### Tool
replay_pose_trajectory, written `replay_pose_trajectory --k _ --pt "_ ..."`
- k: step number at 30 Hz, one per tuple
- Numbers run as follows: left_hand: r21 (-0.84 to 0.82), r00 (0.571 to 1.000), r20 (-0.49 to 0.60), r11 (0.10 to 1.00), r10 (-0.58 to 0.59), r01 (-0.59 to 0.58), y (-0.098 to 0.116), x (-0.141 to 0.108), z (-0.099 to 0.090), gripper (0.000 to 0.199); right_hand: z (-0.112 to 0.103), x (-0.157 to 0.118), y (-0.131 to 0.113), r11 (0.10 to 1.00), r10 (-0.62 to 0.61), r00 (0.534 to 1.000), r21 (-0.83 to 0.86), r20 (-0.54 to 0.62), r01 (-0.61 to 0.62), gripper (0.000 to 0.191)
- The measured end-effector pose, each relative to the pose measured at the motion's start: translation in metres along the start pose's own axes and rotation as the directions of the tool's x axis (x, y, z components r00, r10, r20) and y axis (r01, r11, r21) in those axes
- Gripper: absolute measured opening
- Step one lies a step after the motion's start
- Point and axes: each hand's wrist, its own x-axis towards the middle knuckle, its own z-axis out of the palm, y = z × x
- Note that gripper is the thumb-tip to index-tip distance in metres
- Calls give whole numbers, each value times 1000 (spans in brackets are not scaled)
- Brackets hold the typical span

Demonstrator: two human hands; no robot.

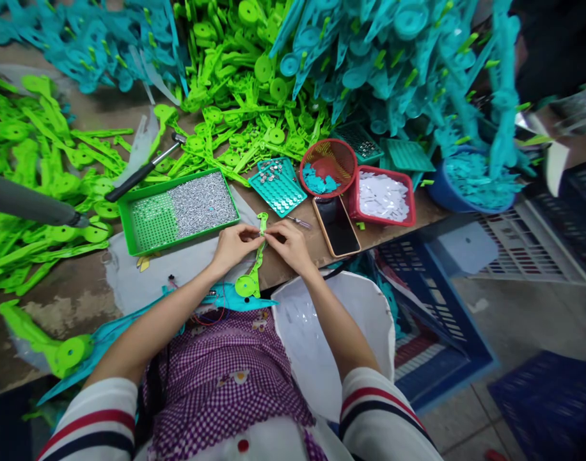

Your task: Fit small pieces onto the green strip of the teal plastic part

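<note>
Both my hands meet at the table's front edge over a lime-green plastic part (257, 266) with a round disc at its lower end. My left hand (236, 244) pinches its upper stretch from the left. From the right, the fingertips of my right hand (289, 243) close on the same stretch; any small piece between the fingers is hidden. Beneath the disc lies a turquoise plastic part (238, 299) with thin red and blue wires, close to my lap. A small screwdriver (300, 222) rests just beyond my right hand.
A green tray (182, 246) of small metal pieces stands left, a hammer (146, 168) behind it. Rightward are a turquoise tray (287, 208), a red basket (327, 142), a phone (338, 227) and a red box (384, 219) of white pieces. Piled green parts (245, 96) and turquoise parts (393, 70) rise behind.
</note>
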Motion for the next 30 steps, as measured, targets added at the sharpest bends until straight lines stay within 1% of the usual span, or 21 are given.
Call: replay_pose_trajectory --k 4,8,12,15,24,30 --pt "88 996 -36 993 84 -81 3 -1 0 8 -1 -1 -1 1000 14 1000 25 -6 -14 19" --pt "118 993 -52 988 106 -99 5 -1 0 6 -2 -1 -1 999 45 999 31 -18 -44 21" --pt "139 994 -53 986 101 -92 4 -1 1 6 -1 -2 -1 999 40 998 20 -42 -39 21" --pt "167 994 -65 983 89 -77 4 0 2 7 0 -4 -2 1000 23 999 -3 -35 -23 20" --pt "221 999 -32 975 -2 9 8 2 -1 8 1 -6 -4 994 42 998 -106 35 -38 20" --pt "237 1000 -9 972 -8 10 10 2 -1 8 -1 -8 -5 985 67 995 -162 73 -55 23"
